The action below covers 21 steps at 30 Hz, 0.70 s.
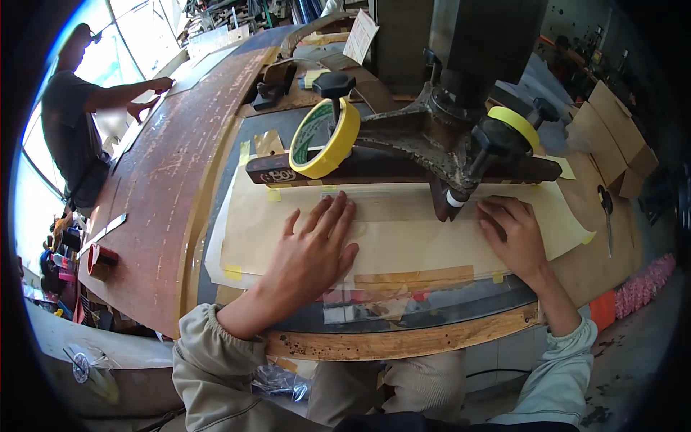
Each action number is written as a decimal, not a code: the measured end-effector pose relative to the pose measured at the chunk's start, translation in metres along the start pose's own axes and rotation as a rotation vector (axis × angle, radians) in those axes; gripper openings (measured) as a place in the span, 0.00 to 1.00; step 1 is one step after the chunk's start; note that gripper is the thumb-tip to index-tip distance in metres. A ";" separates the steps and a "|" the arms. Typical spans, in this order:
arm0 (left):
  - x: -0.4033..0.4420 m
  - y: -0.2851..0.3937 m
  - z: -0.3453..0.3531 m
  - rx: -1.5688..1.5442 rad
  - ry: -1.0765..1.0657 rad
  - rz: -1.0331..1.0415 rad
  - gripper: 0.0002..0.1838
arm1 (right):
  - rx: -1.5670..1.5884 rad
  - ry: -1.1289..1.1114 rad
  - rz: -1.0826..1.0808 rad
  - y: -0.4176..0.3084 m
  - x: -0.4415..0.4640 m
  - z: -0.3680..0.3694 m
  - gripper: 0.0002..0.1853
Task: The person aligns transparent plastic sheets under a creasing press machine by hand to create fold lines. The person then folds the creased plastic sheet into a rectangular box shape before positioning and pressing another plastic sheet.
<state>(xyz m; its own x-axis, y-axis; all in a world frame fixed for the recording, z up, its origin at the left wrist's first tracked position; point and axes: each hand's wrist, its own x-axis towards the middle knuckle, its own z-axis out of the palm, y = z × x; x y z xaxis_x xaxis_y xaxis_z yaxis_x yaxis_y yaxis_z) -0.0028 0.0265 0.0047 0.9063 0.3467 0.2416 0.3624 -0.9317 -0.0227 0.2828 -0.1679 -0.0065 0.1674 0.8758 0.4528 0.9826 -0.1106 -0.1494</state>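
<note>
A cream paper sheet (403,248) lies on the bench beneath a dark metal machine arm (425,129) and its long dark bar (403,169). My left hand (314,248) rests flat on the sheet, fingers spread, their tips just below the bar. My right hand (512,237) touches the sheet at the right, fingers bent and thumb apart, holding nothing visible. One yellow tape roll (348,140) hangs on the left knob, another yellow roll (520,124) on the right knob. Brown tape (414,277) runs along the sheet's near edge.
Scissors (606,216) lie at the right, near an open cardboard box (612,133). On the left, a long brown table (162,194) bears a dark red object (102,259) and a metal ruler (104,234). A person (75,119) stands beyond it, both hands on a sheet.
</note>
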 end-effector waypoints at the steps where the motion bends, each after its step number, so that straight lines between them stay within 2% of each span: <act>1: 0.000 -0.001 0.001 -0.004 0.000 -0.003 0.29 | 0.005 -0.002 -0.005 0.002 -0.001 0.000 0.18; 8: 0.006 -0.004 -0.003 -0.020 -0.020 -0.014 0.31 | 0.003 -0.135 0.032 -0.002 -0.001 -0.014 0.21; 17: 0.009 -0.003 -0.001 0.096 0.003 -0.006 0.31 | 0.029 -0.100 0.027 0.005 0.000 -0.007 0.23; 21: 0.009 -0.002 -0.002 0.038 -0.007 -0.020 0.30 | 0.047 -0.095 0.010 0.009 0.000 -0.005 0.22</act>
<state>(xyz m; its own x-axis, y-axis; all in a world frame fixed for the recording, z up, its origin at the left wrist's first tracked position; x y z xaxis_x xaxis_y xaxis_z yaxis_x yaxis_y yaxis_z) 0.0048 0.0311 0.0088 0.9001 0.3665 0.2357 0.3888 -0.9197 -0.0548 0.2923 -0.1711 -0.0036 0.1667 0.9156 0.3658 0.9756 -0.0993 -0.1960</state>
